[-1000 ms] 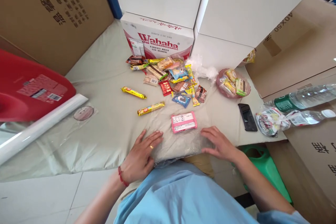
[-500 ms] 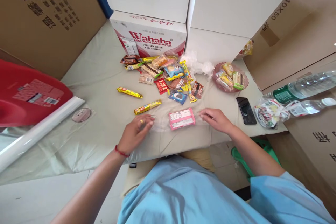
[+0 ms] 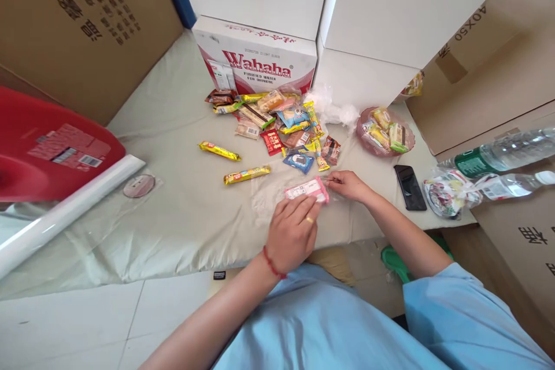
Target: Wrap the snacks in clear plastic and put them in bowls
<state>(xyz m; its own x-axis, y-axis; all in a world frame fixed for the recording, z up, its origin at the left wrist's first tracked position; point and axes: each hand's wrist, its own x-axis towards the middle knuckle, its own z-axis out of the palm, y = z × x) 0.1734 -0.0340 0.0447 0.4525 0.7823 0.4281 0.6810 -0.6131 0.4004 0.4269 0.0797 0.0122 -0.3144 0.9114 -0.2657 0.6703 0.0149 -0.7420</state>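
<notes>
A pink-and-white snack packet [image 3: 302, 189] lies on a clear plastic bag [image 3: 263, 199] near the table's front edge. My left hand [image 3: 292, 225] rests flat over the packet's near side, fingers stretched out and covering part of it. At the packet's right end, the fingers of my right hand [image 3: 347, 186] are pinched together on the bag's thin edge. Two yellow snack sticks, one closer [image 3: 247, 174] and one farther [image 3: 219, 151], lie to the left. Beyond the packet is a heap of wrapped snacks [image 3: 272, 141].
A pink glass bowl [image 3: 364, 141] holds several snacks, with a phone [image 3: 410, 187] in front of it. Plastic bottles [image 3: 507, 153] lie at the right edge. A Wahaha carton [image 3: 260, 63] stands behind the heap. A white roll [image 3: 73, 208] and a red plastic object [image 3: 52, 144] are at left.
My left hand has moved right, from the bag's left side onto the pink packet. My right hand has shifted slightly left to the packet's end. The camera view has shifted a little.
</notes>
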